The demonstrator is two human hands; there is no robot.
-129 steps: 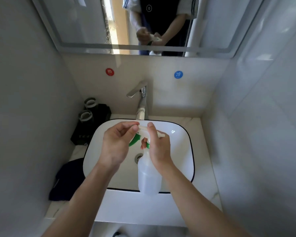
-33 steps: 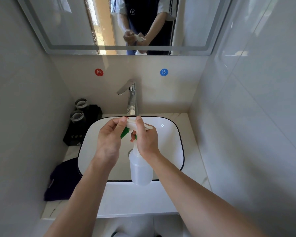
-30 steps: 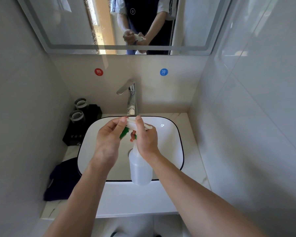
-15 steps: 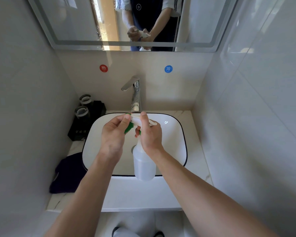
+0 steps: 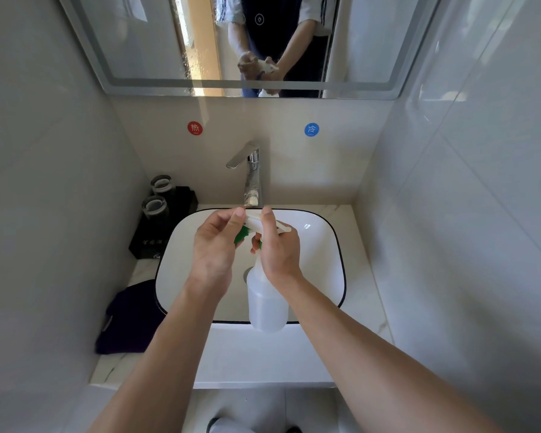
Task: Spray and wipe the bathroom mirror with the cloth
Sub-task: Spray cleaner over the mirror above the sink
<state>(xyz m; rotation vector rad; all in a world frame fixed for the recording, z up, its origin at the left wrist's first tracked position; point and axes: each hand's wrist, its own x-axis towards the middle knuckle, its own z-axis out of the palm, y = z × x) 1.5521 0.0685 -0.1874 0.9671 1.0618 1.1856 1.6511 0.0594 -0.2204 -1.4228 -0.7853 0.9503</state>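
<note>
Above the white basin I hold a translucent spray bottle [image 5: 266, 303] with a white head and green trigger. My right hand [image 5: 278, 246] grips its neck and head. My left hand [image 5: 214, 246] pinches the front of the spray head with thumb and fingers, at the nozzle. The bathroom mirror [image 5: 144, 42] hangs on the wall above, and it reflects a person's torso and both hands. A dark cloth [image 5: 128, 320] lies crumpled on the counter left of the basin, touched by neither hand.
A chrome tap [image 5: 252, 176] stands behind the basin [image 5: 325, 245]. A black holder with two glasses [image 5: 160, 214] sits at the back left of the counter. Red and blue round stickers mark the wall. Tiled walls close in on both sides.
Both hands stay on the spray head throughout, the left fingers working at the nozzle. The view has drifted slightly, and the bottle hangs in about the same place.
</note>
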